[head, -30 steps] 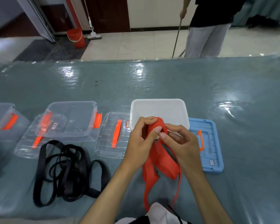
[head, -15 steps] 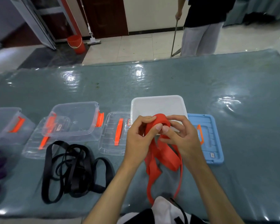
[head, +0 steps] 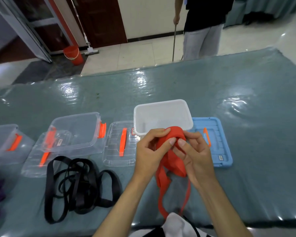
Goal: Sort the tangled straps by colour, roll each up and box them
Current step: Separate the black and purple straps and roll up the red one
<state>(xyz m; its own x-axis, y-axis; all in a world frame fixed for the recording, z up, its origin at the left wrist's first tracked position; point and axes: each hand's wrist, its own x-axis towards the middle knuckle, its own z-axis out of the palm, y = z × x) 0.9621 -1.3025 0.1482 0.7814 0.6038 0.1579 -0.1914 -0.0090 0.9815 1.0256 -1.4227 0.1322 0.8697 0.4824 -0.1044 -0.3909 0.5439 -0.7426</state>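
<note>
Our left hand [head: 150, 151] and right hand [head: 194, 153] both grasp a partly rolled, flat red fabric strap [head: 175, 135], its loose tails hanging toward us over the grey-green plastic-covered table [head: 246, 103]. Just behind it sits an open white plastic box [head: 162, 115], with its blue lid [head: 219, 144] at right and tangled black straps [head: 79, 185] at left.

I can read no text from here. Small stickers sit on the clear plastic lid with the orange handle [head: 120, 144] at centre, on the clear lid [head: 46, 153] at lower left under the transparent box [head: 75, 132], and on the blue plastic lid [head: 214, 142] at right, but their print is too small and blurred.
</note>
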